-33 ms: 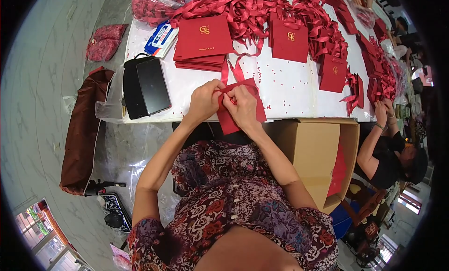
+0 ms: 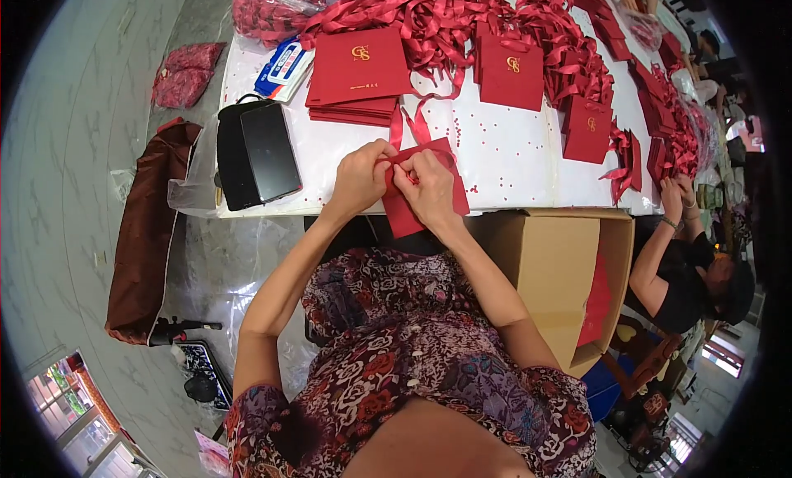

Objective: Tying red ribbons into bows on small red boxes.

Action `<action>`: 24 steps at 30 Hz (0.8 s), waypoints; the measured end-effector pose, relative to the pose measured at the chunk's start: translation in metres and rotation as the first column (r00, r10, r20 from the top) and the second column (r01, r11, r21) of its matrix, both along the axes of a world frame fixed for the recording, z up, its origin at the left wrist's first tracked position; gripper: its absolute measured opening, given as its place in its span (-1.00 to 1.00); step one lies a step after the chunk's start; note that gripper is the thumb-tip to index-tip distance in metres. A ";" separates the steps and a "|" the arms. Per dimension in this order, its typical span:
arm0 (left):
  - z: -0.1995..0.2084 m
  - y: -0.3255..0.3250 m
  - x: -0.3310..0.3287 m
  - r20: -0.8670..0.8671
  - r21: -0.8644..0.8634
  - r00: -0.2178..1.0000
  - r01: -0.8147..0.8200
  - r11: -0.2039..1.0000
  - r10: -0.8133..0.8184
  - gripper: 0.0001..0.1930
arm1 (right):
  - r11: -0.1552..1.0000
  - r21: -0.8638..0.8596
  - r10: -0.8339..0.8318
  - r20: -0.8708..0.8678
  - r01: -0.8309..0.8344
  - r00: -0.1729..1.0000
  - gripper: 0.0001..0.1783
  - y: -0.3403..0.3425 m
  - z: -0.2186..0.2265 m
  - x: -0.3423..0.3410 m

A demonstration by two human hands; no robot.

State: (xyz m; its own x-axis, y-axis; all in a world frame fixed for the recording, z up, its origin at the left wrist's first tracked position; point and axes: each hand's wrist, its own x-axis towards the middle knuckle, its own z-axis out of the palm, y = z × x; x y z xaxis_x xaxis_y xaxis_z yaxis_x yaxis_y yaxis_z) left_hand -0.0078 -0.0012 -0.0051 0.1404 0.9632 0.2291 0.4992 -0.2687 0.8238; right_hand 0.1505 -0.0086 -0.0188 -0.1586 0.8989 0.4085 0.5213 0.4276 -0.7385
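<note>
Both my hands work at a small red paper bag (image 2: 403, 219) at the table's front edge. My left hand (image 2: 360, 178) pinches at the bag's upper left side, fingers closed on a red ribbon (image 2: 419, 125) whose loops run up behind the bag. Close beside it, my right hand (image 2: 431, 191) lies over the bag with its fingertips pinched on the ribbon too. The fingers hide the exact spot where the ribbon meets the bag. Just beyond my hands is a stack of flat red bags (image 2: 356, 65) with gold print.
Heaped red ribbons (image 2: 429, 20) cover the far table, with more bags (image 2: 511, 72) to the right. A phone (image 2: 275, 152) lies on a black pouch at the left. An open cardboard box (image 2: 554, 288) stands right of my lap. Another person's hands (image 2: 676, 196) work at the right.
</note>
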 end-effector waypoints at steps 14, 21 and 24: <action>0.001 -0.008 0.003 -0.022 -0.024 0.998 -0.061 0.998 0.060 -0.81 | 0.961 -0.223 0.161 -0.021 -0.162 0.987 -0.84 0.022 0.047 0.027; 0.011 -0.020 0.008 -0.050 0.076 0.998 0.045 0.996 -0.041 -0.88 | 0.766 -0.555 0.386 -0.007 -0.325 0.922 -0.80 0.045 0.039 0.043; 0.007 -0.022 0.005 0.012 0.075 0.996 0.084 0.994 -0.085 -0.88 | 0.605 -0.681 0.390 -0.198 -0.412 0.899 -0.82 0.053 0.025 0.044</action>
